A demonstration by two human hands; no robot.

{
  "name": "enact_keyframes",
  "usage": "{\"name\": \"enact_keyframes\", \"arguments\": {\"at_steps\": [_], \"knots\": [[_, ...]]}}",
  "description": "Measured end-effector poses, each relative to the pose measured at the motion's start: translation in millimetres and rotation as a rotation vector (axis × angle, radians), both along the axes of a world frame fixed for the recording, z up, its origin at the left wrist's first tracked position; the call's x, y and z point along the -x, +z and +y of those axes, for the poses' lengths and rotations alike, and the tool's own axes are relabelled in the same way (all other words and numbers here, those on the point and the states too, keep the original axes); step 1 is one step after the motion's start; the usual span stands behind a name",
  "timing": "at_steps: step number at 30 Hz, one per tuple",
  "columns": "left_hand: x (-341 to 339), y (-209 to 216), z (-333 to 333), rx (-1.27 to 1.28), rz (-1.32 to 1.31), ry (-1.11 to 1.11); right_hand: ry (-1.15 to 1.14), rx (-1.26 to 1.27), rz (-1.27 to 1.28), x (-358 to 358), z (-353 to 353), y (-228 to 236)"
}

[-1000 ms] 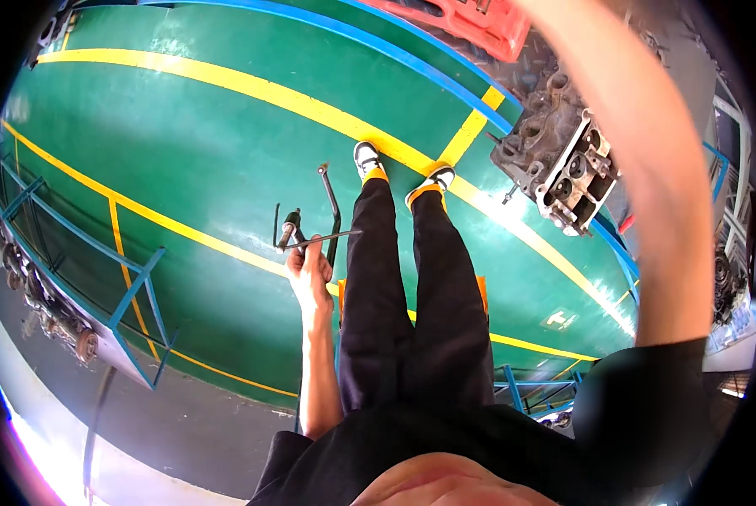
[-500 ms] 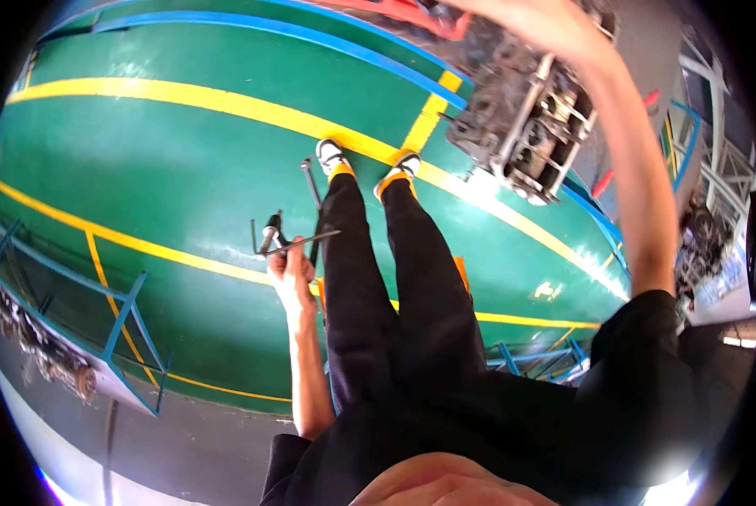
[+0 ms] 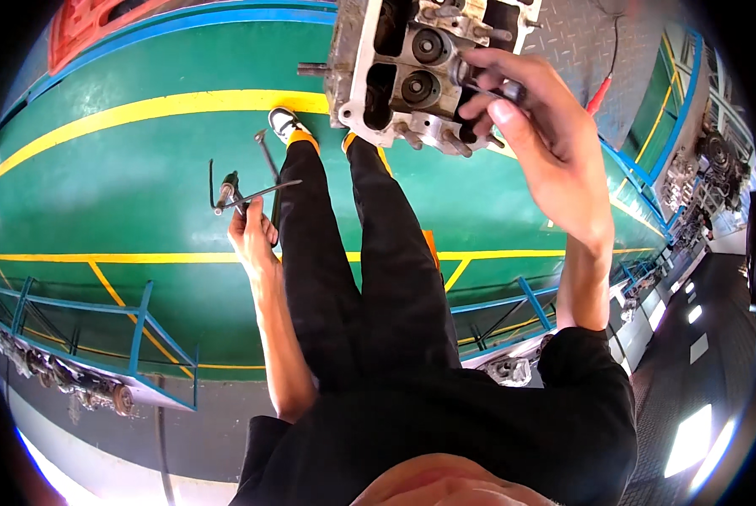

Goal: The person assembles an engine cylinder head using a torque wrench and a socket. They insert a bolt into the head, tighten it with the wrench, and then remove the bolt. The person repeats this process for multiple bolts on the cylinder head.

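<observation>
My left hand (image 3: 256, 236) is closed around several hand tools, held out over the floor beside my left leg. Among them are a thin dark bent bar (image 3: 281, 187), a tool with a bright metal section (image 3: 226, 191) and a long dark bar (image 3: 268, 155) with a wider end. At upper right, my right hand (image 3: 555, 152) is over an engine cylinder head (image 3: 350, 80). Its fingers are bent around a small dark metal part (image 3: 511, 89), too blurred to name. Two round dark discs (image 3: 419, 86) sit in the head next to the fingers, with studs along its near edge.
A red frame (image 3: 79, 38) stands at the far left behind a blue rail (image 3: 176, 27). Blue-framed racks (image 3: 129, 304) with metal parts are at lower left and right. The floor is green with yellow lines. A red-tipped cable (image 3: 599, 95) hangs right of the engine.
My right hand has come down from the far side to the near part of the cylinder head, a dark part in its fingers. The view has shifted; my left hand still holds the tools.
</observation>
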State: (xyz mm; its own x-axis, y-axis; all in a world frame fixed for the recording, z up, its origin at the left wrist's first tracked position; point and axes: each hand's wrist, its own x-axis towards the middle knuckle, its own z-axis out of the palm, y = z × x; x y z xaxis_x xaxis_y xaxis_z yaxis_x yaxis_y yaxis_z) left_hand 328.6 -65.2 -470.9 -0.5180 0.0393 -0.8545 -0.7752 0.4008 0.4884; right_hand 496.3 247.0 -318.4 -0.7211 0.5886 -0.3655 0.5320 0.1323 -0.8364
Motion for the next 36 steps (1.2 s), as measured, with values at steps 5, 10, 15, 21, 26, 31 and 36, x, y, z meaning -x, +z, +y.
{"name": "enact_keyframes", "arguments": {"at_steps": [5, 10, 15, 21, 26, 31, 36], "knots": [[-11, 4, 16, -0.064, -0.024, -0.029, -0.130, -0.096, -0.070, 18, -9, -4], [-21, 8, 29, -0.109, -0.069, -0.060, 0.051, -0.489, -0.053, 23, -7, -16], [-30, 7, 33, -0.111, -0.053, -0.100, 0.063, -0.685, 0.027, 33, -14, -21], [-26, 3, 16, -0.040, -0.015, -0.110, -0.131, -0.670, 0.058, 20, -23, -24], [-13, 1, 1, 0.008, -0.006, -0.075, -0.148, -0.640, 0.008, 23, -26, -20], [-5, 0, -8, 0.005, 0.010, -0.083, 0.058, -0.720, -0.052, 32, -17, -23], [-4, 3, -2, -0.002, 0.040, -0.090, -0.078, -0.656, -0.018, 28, -24, -10]]}}
